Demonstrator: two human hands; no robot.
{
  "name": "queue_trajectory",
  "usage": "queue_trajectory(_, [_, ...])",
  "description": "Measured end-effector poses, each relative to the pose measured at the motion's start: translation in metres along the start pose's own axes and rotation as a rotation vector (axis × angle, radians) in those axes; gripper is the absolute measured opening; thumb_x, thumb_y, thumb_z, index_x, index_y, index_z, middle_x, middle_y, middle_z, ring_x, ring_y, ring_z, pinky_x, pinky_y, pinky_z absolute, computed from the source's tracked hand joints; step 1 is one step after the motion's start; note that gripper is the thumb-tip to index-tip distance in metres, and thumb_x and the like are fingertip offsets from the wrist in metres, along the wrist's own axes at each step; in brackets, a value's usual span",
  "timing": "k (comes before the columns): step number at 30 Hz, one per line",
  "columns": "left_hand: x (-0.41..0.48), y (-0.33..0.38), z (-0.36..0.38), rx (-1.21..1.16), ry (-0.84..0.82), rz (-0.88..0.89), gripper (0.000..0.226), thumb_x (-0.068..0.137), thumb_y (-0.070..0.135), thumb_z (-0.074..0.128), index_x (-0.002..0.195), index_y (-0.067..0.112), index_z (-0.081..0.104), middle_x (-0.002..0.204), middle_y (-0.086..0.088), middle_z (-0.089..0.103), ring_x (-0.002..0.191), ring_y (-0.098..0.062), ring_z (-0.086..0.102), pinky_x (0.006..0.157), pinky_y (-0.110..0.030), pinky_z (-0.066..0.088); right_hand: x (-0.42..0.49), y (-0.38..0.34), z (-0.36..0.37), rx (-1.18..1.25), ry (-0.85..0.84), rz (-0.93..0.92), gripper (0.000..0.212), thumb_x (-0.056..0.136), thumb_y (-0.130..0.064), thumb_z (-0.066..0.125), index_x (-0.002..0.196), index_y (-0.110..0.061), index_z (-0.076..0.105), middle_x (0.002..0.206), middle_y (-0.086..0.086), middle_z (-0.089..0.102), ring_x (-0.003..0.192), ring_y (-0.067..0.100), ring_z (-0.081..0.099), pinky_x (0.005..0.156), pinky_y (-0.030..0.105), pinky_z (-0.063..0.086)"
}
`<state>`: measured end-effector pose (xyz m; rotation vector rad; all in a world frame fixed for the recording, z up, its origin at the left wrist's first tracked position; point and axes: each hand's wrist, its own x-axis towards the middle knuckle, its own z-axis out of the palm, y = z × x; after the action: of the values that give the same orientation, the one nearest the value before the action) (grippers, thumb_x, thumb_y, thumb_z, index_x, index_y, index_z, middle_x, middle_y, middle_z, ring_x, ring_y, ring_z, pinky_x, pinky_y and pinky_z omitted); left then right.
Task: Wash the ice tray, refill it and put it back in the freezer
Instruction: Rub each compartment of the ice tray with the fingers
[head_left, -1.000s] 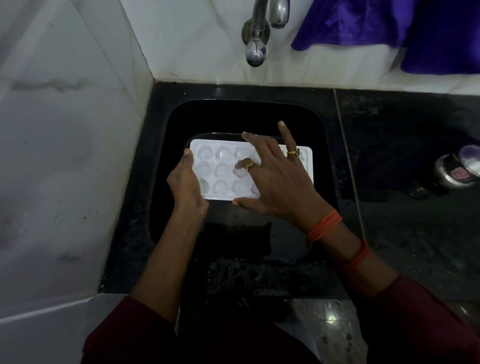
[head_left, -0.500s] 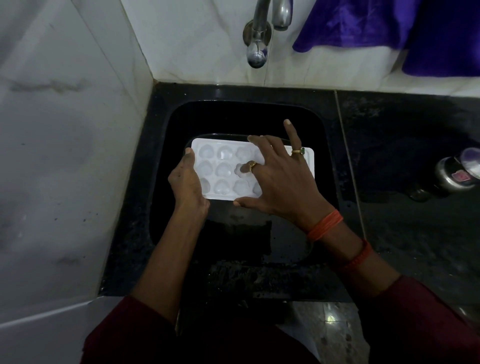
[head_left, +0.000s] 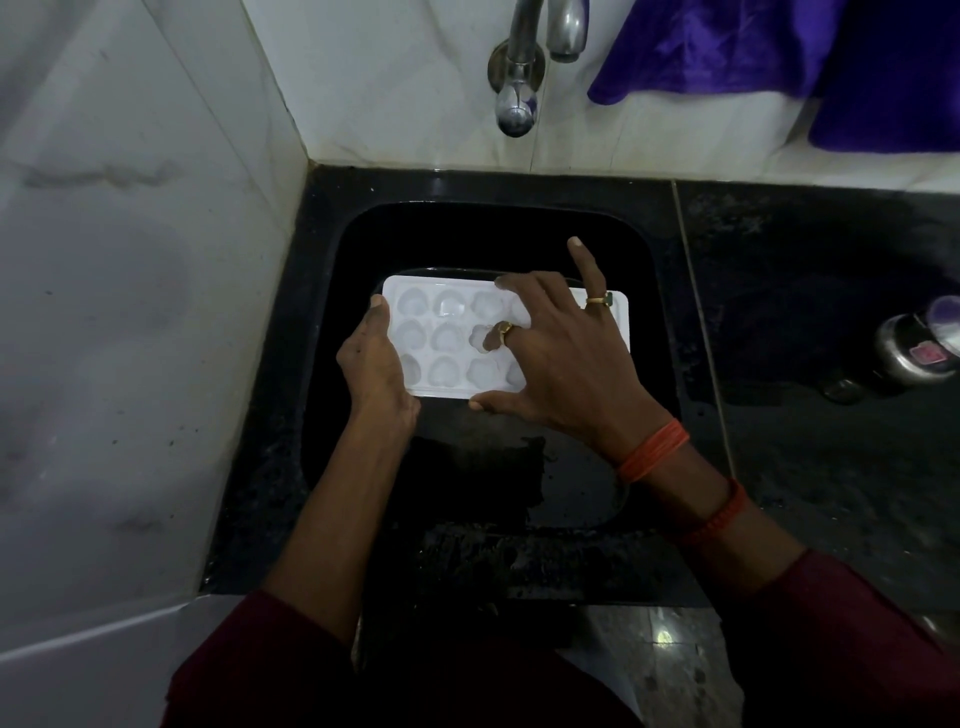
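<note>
A white ice tray (head_left: 447, 338) with heart-shaped cells is held level over the black sink (head_left: 660, 291). My left hand (head_left: 374, 358) grips its left short edge, thumb on top. My right hand (head_left: 561, 358) lies spread over the tray's right half. Its index finger is curled into a middle-row cell and its thumb rests at the tray's near edge. The right part of the tray is hidden under that hand. The cells look empty of ice. A steel tap (head_left: 517, 78) hangs above the sink; no water runs from it.
White marble walls stand at the left and behind. A purple cloth (head_left: 779, 62) hangs at the top right. A steel container (head_left: 914, 348) stands on the black counter (head_left: 831, 467) at the right. The sink's near part holds dark water.
The index finger of my right hand has shifted slightly within the middle row of cells. The tray and my left hand stay in place.
</note>
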<state>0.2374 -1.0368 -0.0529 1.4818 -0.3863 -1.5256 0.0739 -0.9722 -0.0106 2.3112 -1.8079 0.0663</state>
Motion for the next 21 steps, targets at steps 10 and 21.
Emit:
queue_trajectory(10, [-0.001, -0.002, 0.003, -0.008, -0.005, -0.015, 0.036, 0.102, 0.04, 0.059, 0.118, 0.01, 0.072, 0.109, -0.013, 0.077, 0.096, -0.034, 0.076, 0.069, -0.047, 0.065, -0.004, 0.002, 0.008, 0.008, -0.02, -0.015, 0.068, 0.078, -0.078, 0.055, 0.105, -0.02, 0.076, 0.141, 0.013, 0.052, 0.134, 0.033, 0.045, 0.121, 0.061, 0.004])
queue_trajectory(21, [-0.004, 0.001, 0.006, 0.001, 0.005, -0.018, 0.035, 0.103, 0.039, 0.059, 0.117, 0.01, 0.071, 0.109, -0.012, 0.077, 0.093, -0.032, 0.076, 0.059, -0.038, 0.063, -0.005, 0.003, 0.01, 0.007, -0.014, -0.022, 0.063, 0.08, -0.075, 0.054, 0.111, -0.024, 0.073, 0.143, 0.011, 0.051, 0.135, 0.03, 0.044, 0.122, 0.059, 0.003])
